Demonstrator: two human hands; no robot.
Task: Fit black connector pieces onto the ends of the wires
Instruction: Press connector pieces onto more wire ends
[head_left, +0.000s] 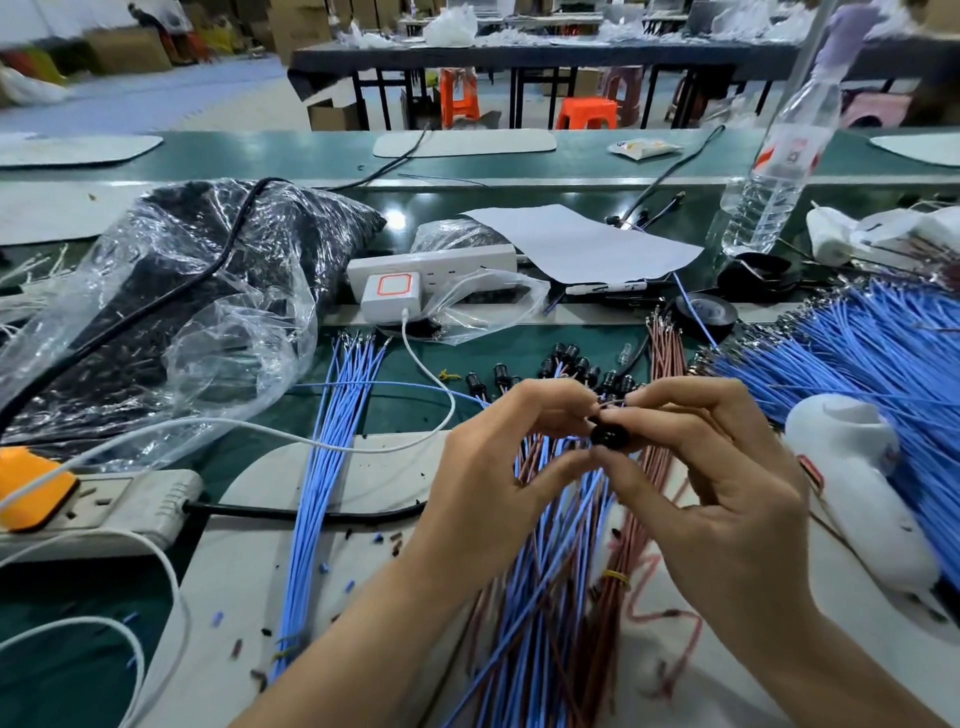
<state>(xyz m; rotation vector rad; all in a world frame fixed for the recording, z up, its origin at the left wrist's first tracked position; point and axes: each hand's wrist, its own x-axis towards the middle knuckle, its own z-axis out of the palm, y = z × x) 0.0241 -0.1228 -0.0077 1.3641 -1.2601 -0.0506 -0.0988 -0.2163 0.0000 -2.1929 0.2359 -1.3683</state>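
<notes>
Pinching one black connector piece (609, 435) between their curled fingertips, the left hand (493, 457) and right hand (727, 483) meet just above loose blue and pink wires (550, 571) spread across the bench (493, 332).

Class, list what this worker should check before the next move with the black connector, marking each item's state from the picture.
1. Black connector piece pinched between left hand and right hand: ok.
2. Wire end lined up with its hole: cannot tell, fingertips hide it.
3. Loose wires in reach: ok, under the hands.
4. Finished connectors kept apart: ok, beyond the hands.
5. White cable off the stock: not ok, crosses the blue bundle.
</notes>
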